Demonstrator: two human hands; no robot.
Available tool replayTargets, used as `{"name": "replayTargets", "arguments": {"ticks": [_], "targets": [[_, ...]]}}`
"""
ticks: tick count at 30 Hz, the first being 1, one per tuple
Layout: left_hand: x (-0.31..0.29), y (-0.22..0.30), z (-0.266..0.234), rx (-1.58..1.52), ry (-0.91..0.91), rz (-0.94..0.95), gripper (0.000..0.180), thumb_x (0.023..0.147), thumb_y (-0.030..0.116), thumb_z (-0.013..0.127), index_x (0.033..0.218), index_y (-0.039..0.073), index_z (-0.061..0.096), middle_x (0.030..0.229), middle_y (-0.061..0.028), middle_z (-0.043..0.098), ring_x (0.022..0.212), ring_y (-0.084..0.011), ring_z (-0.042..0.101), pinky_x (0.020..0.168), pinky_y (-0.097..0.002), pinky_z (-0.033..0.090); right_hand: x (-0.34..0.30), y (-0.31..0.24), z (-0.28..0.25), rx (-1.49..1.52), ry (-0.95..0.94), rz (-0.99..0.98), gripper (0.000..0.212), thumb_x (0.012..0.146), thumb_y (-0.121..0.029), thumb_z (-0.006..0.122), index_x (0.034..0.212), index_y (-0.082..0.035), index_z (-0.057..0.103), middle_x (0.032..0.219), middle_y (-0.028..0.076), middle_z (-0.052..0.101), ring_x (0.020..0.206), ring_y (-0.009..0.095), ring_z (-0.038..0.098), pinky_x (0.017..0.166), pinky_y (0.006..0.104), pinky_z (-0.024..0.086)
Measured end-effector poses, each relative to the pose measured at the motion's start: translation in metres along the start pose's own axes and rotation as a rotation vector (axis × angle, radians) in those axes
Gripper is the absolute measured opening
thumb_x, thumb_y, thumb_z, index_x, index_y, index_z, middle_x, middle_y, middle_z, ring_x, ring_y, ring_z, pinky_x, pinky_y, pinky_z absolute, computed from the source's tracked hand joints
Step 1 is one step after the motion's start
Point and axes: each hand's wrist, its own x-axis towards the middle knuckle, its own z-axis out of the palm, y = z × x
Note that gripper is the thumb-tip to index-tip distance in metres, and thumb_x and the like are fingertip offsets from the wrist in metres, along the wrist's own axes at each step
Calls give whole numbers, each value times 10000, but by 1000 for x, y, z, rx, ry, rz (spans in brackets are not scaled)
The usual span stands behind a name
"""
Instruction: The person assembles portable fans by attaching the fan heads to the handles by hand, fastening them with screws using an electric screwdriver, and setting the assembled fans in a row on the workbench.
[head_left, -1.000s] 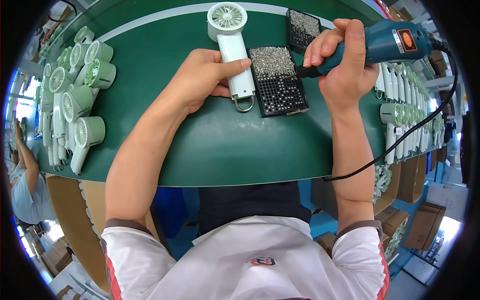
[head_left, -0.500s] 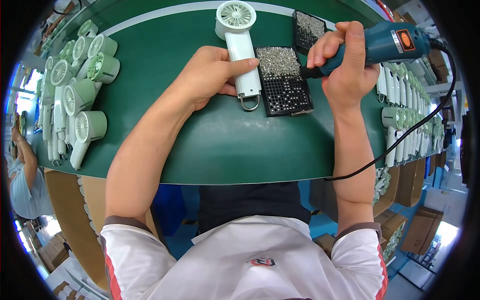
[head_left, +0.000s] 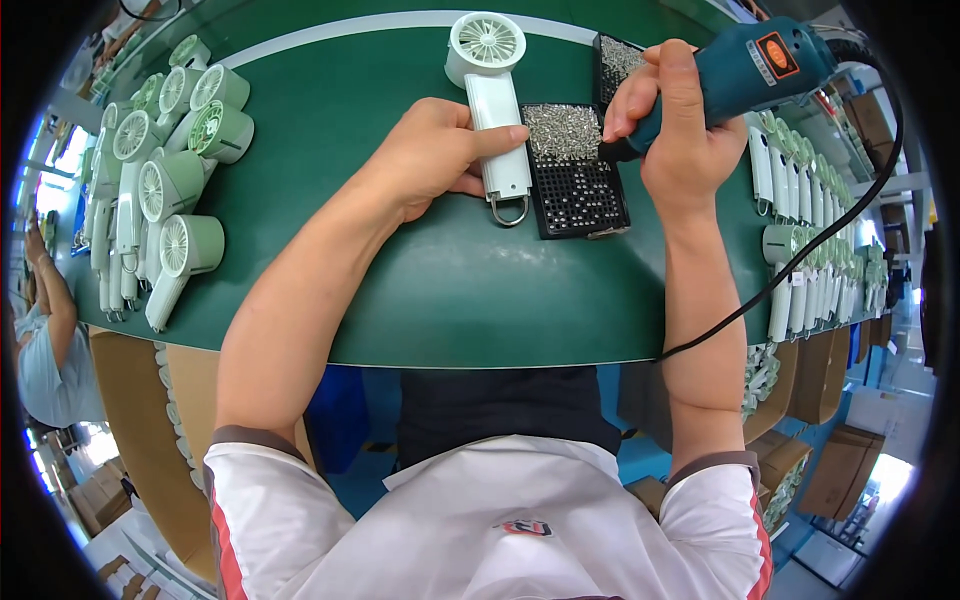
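Note:
My left hand (head_left: 440, 150) is closed around the white handle of a handheld fan (head_left: 497, 130), thumb across its front. The fan lies with its round grille away from me and a metal loop at the near end. In my right hand (head_left: 690, 140) is a blue electric screwdriver (head_left: 765, 68), gripped by its body and tilted. Its dark tip points left, over the right edge of a black screw tray (head_left: 583, 200). Small silver screws are heaped in the tray's far half; others stand in holes in its near half. Whether the tip touches a screw is hidden.
Behind the first tray sits a second black tray of screws (head_left: 618, 62). Several pale green and white fans (head_left: 180, 190) cluster at the left, and rows of more fans (head_left: 800, 290) line the right. A black cord (head_left: 850, 225) loops past my right forearm. Another person (head_left: 50, 330) is at far left.
The view has shifted slightly. My right hand and the electric screwdriver have moved a little left relative to the tray. My left hand keeps its hold on the fan.

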Motion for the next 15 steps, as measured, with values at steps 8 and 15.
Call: {"name": "replayTargets", "arguments": {"ticks": [8,15], "targets": [[-4,4,0,27,9,9,416,943,263,763,1133,-99,691,1014,-185,750,876,-231,748,738,-337,611,1,-4,-2,1,35,-9,287,1070,-229,587,1066,58,605,654,71,554,511,190,540,446,360,469],[-3,2,1,52,15,15,353,955,285,751,1082,-43,709,978,-130,753,834,-172,737,718,-288,597,0,-14,3,47,55,-31,328,1086,-303,544,1086,16,620,663,68,542,518,190,513,458,367,456]]}}
